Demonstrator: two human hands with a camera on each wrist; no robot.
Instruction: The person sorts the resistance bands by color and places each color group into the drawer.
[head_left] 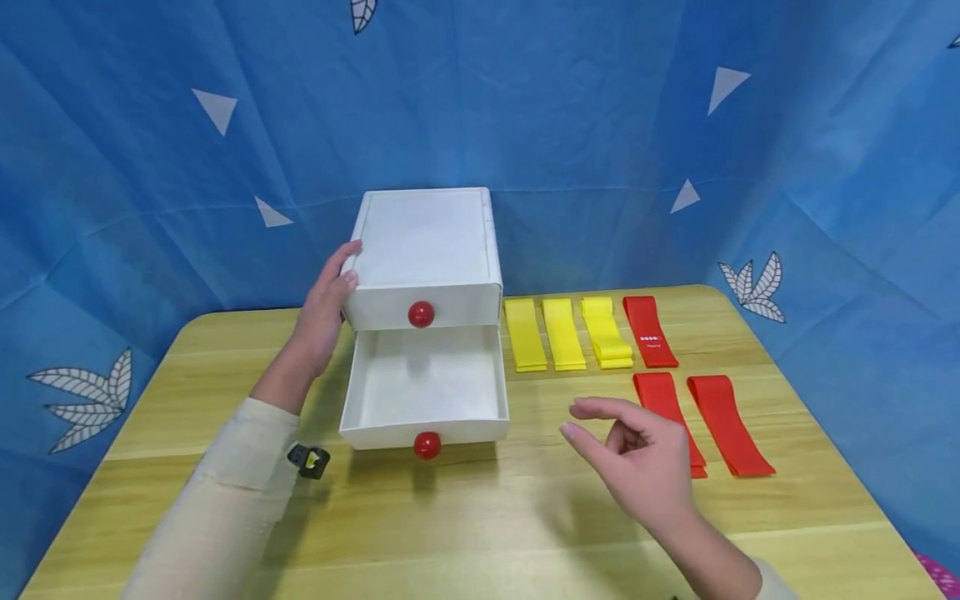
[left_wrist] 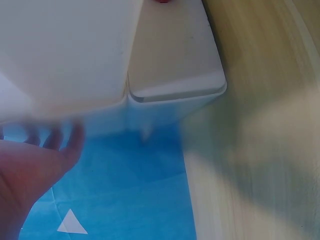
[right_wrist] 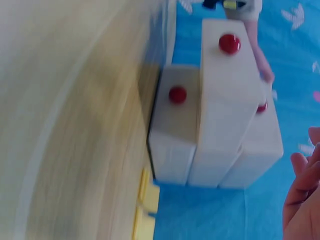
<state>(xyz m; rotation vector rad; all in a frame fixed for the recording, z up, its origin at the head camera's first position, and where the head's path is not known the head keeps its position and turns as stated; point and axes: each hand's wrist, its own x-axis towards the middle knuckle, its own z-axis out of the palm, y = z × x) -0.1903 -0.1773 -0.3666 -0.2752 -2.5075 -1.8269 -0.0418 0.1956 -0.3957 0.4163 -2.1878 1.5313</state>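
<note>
A white drawer cabinet (head_left: 423,237) with round red knobs stands on the table, its middle drawer (head_left: 431,379) pulled out with a bare inside. My left hand (head_left: 324,304) rests against the cabinet's left side, fingertips at the top edge; the left wrist view shows its fingers (left_wrist: 75,140) along that side. To the right of the drawer, my right hand (head_left: 645,458) hovers over the table. Its thumb and index finger are apart, the other fingers bend inward, and nothing is held. It partly covers a folded red resistance band (head_left: 667,400).
Three folded yellow resistance bands (head_left: 564,333) lie in a row right of the cabinet. Beside them is a red band (head_left: 649,332) with white print, and another red band (head_left: 729,425) lies nearer. A blue patterned cloth (head_left: 570,125) hangs behind the wooden table (head_left: 450,533).
</note>
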